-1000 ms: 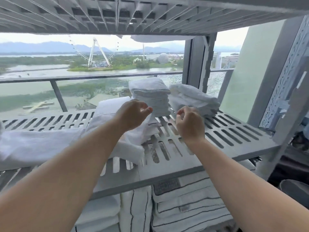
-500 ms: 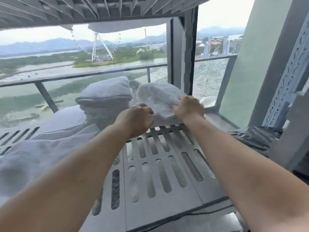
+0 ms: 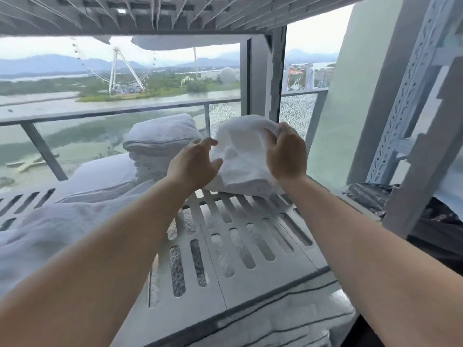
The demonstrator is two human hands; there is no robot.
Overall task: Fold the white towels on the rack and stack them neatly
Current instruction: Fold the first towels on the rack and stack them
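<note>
Two hands: both are up at the far end of the grey slotted metal shelf (image 3: 240,249), on the same bunched-up white terry towel (image 3: 240,151), going by the head cam.
Grip: the right hand (image 3: 286,156) has its fingers curled over the towel's top right with a fold of cloth pinched under them, so that's a proper hold.
Other side: the left hand (image 3: 193,166) is at the towel's left side. Its fingers are spread fairly wide and only loosely bent, and the thumb tip touches the cloth. It's not clamped on anything as far as I can see.
Towel spot: it's crumpled into a lump between the hands, with its bottom edge down on the back of the shelf.
Stack: the stack of folded white towels (image 3: 160,141) stands at the back, just left of the lump. Can't tell if they touch.
Left part: a loose white towel (image 3: 62,234) lies spread over the shelf, under the left forearm.
Below: white towels with thin dark stripes (image 3: 288,319) show under the shelf's front edge.
Right edge: a crinkly black plastic bag (image 3: 370,199) sits beside a perforated grey upright post (image 3: 400,108).
Background: a grey balcony railing (image 3: 100,115) and a big white Ferris wheel (image 3: 114,68) across the water.
</note>
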